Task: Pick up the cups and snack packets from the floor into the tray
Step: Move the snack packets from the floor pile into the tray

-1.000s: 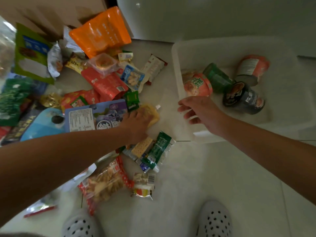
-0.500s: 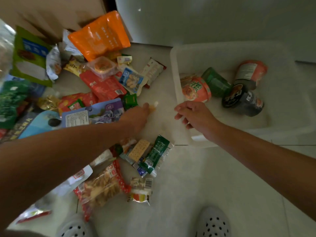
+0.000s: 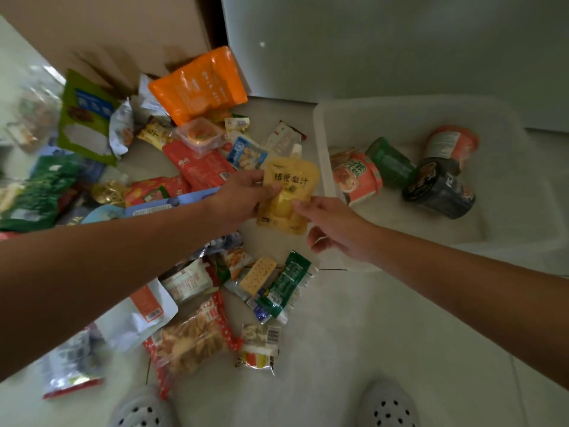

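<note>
Beside tray (image 3: 320,140), left hand (image 3: 238,197) pinches spouted pouch (image 3: 291,183).

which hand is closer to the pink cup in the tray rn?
Right. The right hand is just below and left of the pink cup, by the tray wall. The left hand is farther left, over the floor, holding the yellow pouch.

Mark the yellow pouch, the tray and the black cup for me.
yellow pouch (image 3: 291,180), head view, printed front.
tray (image 3: 321,143), head view, left wall.
black cup (image 3: 440,192), head view, its side.
</note>
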